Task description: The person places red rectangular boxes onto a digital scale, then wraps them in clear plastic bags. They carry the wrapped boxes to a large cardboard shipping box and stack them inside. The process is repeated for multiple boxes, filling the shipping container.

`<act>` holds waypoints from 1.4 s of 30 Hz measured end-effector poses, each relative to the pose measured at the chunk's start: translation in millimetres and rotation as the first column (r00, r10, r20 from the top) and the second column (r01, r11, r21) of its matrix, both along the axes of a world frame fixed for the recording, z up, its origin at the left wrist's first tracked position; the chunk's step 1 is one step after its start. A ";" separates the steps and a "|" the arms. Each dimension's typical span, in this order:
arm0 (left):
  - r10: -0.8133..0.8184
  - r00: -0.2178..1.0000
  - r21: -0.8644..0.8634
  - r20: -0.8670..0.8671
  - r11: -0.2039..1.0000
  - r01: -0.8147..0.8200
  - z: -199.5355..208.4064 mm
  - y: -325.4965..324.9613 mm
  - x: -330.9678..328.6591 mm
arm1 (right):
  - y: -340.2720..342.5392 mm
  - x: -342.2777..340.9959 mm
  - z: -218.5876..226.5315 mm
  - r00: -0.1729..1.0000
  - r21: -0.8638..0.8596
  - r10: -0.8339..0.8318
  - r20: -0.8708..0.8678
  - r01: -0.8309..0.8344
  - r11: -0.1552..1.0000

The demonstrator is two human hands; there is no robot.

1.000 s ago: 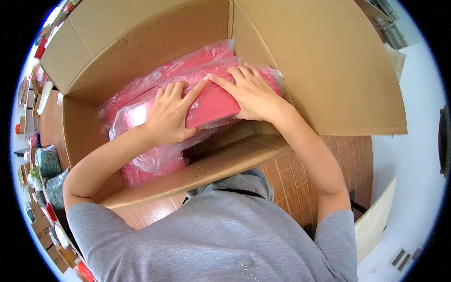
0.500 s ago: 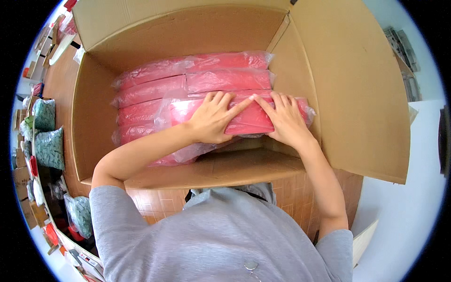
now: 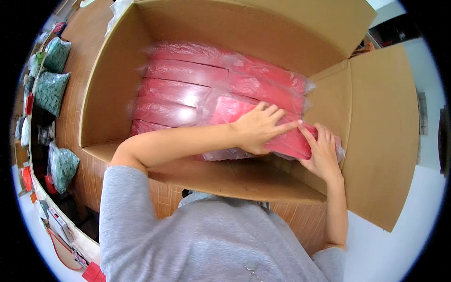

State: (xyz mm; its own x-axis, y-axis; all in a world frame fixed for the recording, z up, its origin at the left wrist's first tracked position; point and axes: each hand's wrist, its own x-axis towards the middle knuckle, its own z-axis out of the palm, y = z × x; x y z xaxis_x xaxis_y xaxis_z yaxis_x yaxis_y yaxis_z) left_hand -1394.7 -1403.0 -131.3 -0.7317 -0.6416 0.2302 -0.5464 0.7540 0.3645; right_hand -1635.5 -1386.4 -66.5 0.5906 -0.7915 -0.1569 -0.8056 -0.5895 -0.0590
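Note:
A large open cardboard box (image 3: 225,176) holds rows of flat red packs (image 3: 188,75) in clear plastic. At its near right, one more plastic-wrapped red pack (image 3: 293,141) lies at a slant, partly over the row beside it. My left hand (image 3: 260,130) is closed on the middle of this pack, fingers bent over its far side. Toward its right end, my right hand (image 3: 323,152) grips it the same way. Both thumbs stretch across the top and their tips meet. The fingertips and the pack's underside are partly hidden.
The box's right flap (image 3: 383,136) stands folded outward, and another flap (image 3: 324,19) rises at the far side. Left of the box, see-through bags of green pieces (image 3: 51,91) stand along a low shelf edge on the wooden floor (image 3: 87,51). A white wall is at the right.
My view has turned, so the box sits slanted in it and the pack appears lower and farther right. Both hands keep about the same hold on the pack.

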 end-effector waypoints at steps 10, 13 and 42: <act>0.232 0.953 0.091 0.195 0.963 -0.253 0.4 11.0 97.6 | -1.7 -4.2 -14.4 0.995 0.074 -0.059 0.080 0.053 0.996; 0.224 0.974 0.190 0.038 0.955 -0.228 -13.7 14.3 100.5 | -6.7 -4.5 -11.9 0.998 0.076 -0.054 0.045 0.051 0.996; 0.244 0.960 0.429 -0.140 0.888 -0.163 -6.1 42.4 108.4 | -12.4 10.4 2.1 0.998 0.189 0.007 -0.058 0.005 0.982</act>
